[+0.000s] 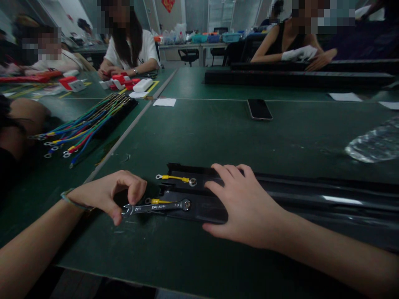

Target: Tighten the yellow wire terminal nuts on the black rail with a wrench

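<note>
At the near edge of the green worktop, two black rails lie side by side, their ends pointing left and their length running off to the right. The right hand lies over them palm down, fingers spread wide and closed around nothing; it seems placed there to keep the rails from turning or sliding. A combination wrench has its ring end over the fastener on the nearer rail, and its shaft points left, probably because that puts the leverage within easy reach of the left hand. That hand is half curled, thumb and forefinger about the wrench's open end; whether they pinch it or merely touch it, I cannot tell. The wrench thus lies between the two hands, its open end at the left fingertips and its ring just left of the right hand. A yellow lead sits on the farther rail, under a bolt left uncovered.
</note>
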### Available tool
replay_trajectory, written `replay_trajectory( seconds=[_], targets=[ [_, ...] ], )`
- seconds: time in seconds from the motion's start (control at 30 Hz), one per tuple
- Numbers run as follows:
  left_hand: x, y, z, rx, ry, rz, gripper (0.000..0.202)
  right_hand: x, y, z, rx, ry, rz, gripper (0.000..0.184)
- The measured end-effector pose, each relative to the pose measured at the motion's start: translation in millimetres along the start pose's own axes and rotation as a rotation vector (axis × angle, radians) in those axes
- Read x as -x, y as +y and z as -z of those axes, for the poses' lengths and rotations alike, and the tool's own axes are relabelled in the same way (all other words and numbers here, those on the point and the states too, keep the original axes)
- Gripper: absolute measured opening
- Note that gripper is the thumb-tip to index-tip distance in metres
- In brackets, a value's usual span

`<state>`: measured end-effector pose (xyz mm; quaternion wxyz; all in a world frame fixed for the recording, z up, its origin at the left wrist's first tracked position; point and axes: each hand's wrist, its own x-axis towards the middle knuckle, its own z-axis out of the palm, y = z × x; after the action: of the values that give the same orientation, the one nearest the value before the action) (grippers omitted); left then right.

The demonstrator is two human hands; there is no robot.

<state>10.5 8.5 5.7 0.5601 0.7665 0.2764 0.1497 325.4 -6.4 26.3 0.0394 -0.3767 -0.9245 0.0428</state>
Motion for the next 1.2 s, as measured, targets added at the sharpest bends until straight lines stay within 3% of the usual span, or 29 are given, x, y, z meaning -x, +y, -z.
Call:
replay_trajectory(
  seconds=[0.23,0.47,0.67,0.8,1.2],
  targets=[
    [1.2,-3.9,3.4,0.055,0.049,0.013,0.025,0.1,-0.5,1.1,0.001,-0.008,-0.003,0.067],
    [3.8,-16.5,10.1,0.071,0.273,-0.022,0.02,-0.1,-0.5,1.2,-0.001,-0.016,-0.001,0.066],
    [3.0,-16.8,10.1,-0.006,0.385,0.056,0.019,0.2,-1.6,2.5,0.014,-0.021,-0.005,0.066],
    [2.8,-17.3,10.0,-0.004,0.385,0.066,0.018,0.4,-1.5,2.5,0.013,-0.019,-0.002,0.066],
    [2.3,-12.4,4.3,0.113,0.208,-0.028,0.024,0.3,-0.6,1.4,0.002,-0.011,0.0,0.065]
  ],
)
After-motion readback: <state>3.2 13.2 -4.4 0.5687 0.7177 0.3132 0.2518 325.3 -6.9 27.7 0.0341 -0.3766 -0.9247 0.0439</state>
